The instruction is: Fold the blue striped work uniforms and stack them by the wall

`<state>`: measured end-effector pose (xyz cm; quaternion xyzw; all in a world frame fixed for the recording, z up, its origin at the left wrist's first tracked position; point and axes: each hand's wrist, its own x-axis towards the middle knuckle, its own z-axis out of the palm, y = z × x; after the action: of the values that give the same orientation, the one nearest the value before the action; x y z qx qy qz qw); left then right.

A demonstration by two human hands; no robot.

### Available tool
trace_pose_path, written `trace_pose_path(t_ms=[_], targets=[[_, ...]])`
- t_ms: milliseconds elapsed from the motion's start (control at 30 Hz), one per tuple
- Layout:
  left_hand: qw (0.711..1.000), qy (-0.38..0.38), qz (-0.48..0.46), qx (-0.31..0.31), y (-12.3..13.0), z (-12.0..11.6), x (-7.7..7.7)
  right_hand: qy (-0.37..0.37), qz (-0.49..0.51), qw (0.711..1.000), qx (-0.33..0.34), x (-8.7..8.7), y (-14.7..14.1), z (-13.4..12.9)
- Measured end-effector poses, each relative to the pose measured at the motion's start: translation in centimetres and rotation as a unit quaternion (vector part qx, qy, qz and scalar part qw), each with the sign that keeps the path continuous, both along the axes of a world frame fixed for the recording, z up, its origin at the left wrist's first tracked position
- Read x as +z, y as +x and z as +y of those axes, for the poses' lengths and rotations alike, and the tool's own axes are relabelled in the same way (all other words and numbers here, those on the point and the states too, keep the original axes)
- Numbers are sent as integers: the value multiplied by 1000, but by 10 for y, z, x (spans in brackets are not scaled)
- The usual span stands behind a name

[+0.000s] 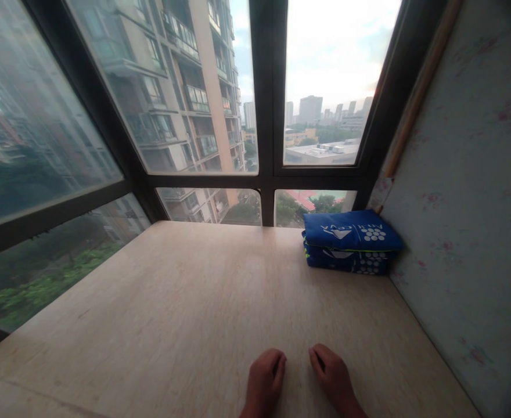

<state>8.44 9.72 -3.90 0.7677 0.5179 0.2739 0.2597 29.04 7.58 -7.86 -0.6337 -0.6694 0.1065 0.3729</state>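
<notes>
My left hand (266,378) rests on the beige stone-look sill (186,313) near the bottom of the view, its fingers curled in a loose fist. A short gap to the right, my right hand (331,371) is curled the same way, thumb side facing the left hand. Nothing shows in either hand. Beyond the right hand, against the wall, lies a stack of folded blue cloth items (351,241) with white printing and thin yellow-green edging. Neither hand touches the stack.
Dark window frames (267,116) enclose the sill at the left and back. On the right stands a wall with flowered wallpaper (468,232), with a wooden strip (416,98) along its window edge. Buildings and trees show through the glass.
</notes>
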Motion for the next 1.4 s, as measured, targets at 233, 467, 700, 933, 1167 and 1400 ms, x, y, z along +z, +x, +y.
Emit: trace_pose_path(t_ms=[233,467,700,933,1167,1400], targets=[[1000,2,-5,0,1,0,1,0,5,1000,1,-1,1,0],[1000,-1,-10,2,1,2,-1,-4,25,1000,8,3,2,-1],[999,0,-35,2,0,0,3,-5,18,1000,7,4,3,0],[999,12,-34,1,-1,2,2,-7,25,1000,12,6,4,-2],[1000,0,-30,-1,-1,2,1,-31,70,996,36,13,3,-1],[998,-15,-56,6,0,0,4,-40,66,996,35,7,5,-1]])
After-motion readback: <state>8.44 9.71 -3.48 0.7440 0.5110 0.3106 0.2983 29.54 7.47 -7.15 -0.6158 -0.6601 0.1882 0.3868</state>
